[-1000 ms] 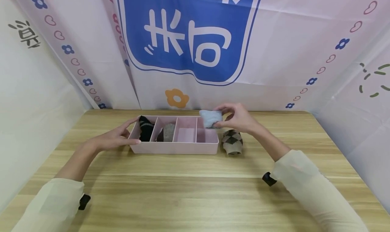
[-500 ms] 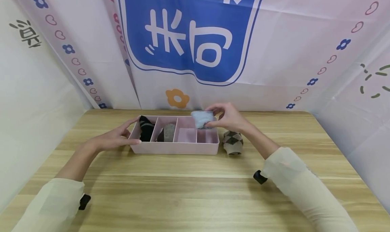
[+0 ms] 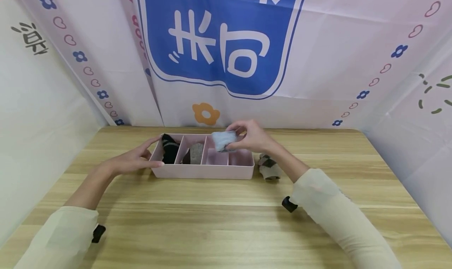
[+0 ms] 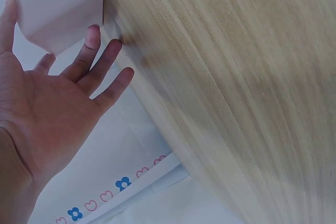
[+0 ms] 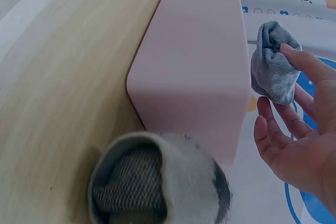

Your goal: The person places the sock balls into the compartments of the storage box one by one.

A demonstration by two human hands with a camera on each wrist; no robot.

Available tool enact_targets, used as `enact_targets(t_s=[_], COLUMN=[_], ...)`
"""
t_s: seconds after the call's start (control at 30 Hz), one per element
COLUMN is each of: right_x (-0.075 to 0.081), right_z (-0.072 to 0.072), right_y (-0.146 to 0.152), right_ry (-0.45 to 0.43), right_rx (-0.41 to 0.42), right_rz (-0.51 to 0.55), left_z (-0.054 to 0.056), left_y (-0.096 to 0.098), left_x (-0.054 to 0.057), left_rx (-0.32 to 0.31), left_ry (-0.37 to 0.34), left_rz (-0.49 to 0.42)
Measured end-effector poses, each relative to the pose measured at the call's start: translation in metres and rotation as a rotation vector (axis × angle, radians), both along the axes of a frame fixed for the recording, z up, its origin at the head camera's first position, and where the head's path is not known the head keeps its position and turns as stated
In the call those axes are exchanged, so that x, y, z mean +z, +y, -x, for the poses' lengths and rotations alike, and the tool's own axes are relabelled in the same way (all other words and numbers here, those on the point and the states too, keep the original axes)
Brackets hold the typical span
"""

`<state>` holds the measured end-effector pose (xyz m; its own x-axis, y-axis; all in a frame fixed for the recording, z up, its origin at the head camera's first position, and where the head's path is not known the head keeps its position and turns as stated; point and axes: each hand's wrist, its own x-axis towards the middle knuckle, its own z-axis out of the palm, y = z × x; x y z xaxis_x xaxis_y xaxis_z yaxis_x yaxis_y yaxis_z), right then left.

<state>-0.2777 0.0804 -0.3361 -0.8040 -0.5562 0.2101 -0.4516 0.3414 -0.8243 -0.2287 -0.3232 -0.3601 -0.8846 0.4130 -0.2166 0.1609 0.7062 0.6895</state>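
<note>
My right hand [image 3: 255, 137] pinches a folded light blue sock [image 3: 223, 140] between thumb and fingers, above the third compartment of a pink divided box [image 3: 203, 171]. Seen from the right wrist, the same sock [image 5: 274, 65] is bunched, its soft folds facing up. My left hand [image 3: 131, 160] holds the box's left end, thumb at the front wall and a forefinger at the back corner. In the left wrist view, the other fingers of that hand [image 4: 55, 106] spread away from the box end [image 4: 60, 6]. A black sock [image 3: 170, 149] and a grey sock [image 3: 196, 153] lie in the two left compartments.
A rolled brown-and-beige argyle sock [image 3: 269, 170] stands on the wooden table [image 3: 197, 222] just right of the box, partly under my right forearm. Behind the table's back edge hangs a printed cloth [image 3: 310, 104], with white cloth at both sides.
My right hand has moved left with the light blue sock, from over the rightmost compartment to over the third. My left hand stays at the box's end.
</note>
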Motion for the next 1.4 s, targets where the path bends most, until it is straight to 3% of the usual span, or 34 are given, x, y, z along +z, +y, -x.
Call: enact_targets(t_s=[0.33, 0.67, 0.97, 1.4], right_x=[-0.007, -0.013, -0.017, -0.017], right_z=[0.004, 0.003, 0.000, -0.002], right_y=[-0.017, -0.029, -0.037, -0.041], right_ry=[-0.011, 0.033, 0.153, 0.312], right_rx=[0.045, 0.033, -0.035, -0.037], right_rz=[-0.047, -0.121, -0.332, -0.592], left_z=[-0.001, -0.001, -0.001, 0.000], left_y=[0.000, -0.001, -0.001, -0.001], left_x=[0.000, -0.001, -0.001, 0.000], left_rx=[-0.003, 0.004, 0.003, -0.003], left_ry=[0.003, -0.007, 0.000, 0.015], left_rz=[-0.006, 0.000, -0.001, 0.003])
